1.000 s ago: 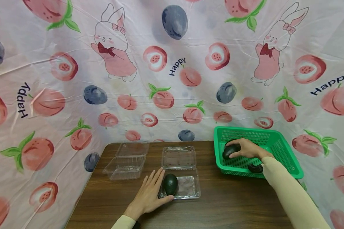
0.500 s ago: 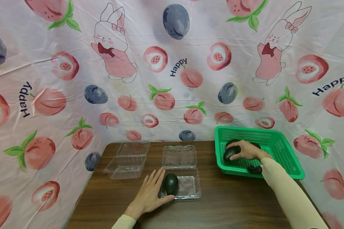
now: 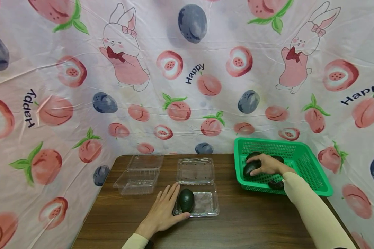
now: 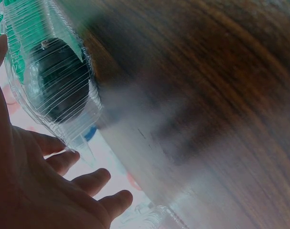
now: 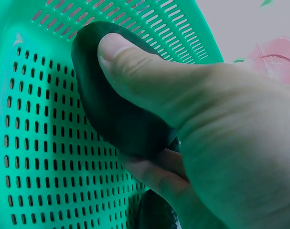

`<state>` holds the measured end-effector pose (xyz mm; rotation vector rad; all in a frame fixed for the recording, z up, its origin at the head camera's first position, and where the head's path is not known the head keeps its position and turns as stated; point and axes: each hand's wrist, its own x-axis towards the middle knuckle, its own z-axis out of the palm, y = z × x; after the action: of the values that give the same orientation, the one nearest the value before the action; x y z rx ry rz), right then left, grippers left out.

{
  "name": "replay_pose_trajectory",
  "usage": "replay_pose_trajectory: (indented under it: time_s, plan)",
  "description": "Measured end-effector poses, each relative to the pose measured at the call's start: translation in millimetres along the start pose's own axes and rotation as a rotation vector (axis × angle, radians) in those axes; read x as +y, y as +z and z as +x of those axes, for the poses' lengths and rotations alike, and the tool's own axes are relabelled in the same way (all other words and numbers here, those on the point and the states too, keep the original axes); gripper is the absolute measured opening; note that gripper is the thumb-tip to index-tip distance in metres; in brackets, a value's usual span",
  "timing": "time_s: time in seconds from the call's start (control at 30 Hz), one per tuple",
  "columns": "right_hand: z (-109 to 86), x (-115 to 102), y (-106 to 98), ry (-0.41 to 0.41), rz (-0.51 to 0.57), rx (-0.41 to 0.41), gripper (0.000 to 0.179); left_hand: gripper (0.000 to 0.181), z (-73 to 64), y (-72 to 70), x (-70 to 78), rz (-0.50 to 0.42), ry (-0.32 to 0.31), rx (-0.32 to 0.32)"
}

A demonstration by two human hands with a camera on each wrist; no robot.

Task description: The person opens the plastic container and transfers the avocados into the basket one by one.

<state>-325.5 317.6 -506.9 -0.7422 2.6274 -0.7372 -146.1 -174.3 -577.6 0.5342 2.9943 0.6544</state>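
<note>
In the head view my right hand [image 3: 269,164] reaches into the green basket [image 3: 314,169] and grips a dark avocado [image 3: 250,168] between thumb and fingers. The right wrist view shows the thumb lying over that avocado [image 5: 121,109], with fingers under it. Another avocado [image 3: 253,154] lies behind, and one more [image 3: 278,158] is partly hidden by the hand. My left hand [image 3: 162,209] rests against the left side of an open clear plastic clamshell box [image 3: 205,204], fingers extended and thumb at its front edge. An avocado [image 3: 186,200] sits in the box's left part.
A second open clear clamshell box [image 3: 137,181] stands on the wooden table [image 3: 243,224] at the back left. The hinged lid [image 3: 195,170] of the nearer box lies back behind it. A fruit-patterned cloth [image 3: 205,103] hangs behind the table and along both sides.
My right hand has shifted slightly with its avocado, and the avocados behind it show more clearly. The left hand stays at the box. The head view has moved a little.
</note>
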Motion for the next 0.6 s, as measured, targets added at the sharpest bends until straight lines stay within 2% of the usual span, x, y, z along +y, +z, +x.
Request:
replay_pose_trajectory:
  time_s: [0.6]
  plan:
    - [1.9,-12.8,-3.3,0.036,-0.102,-0.102,0.063,0.117,-0.2,0.3,0.1,0.003,0.001,0.005]
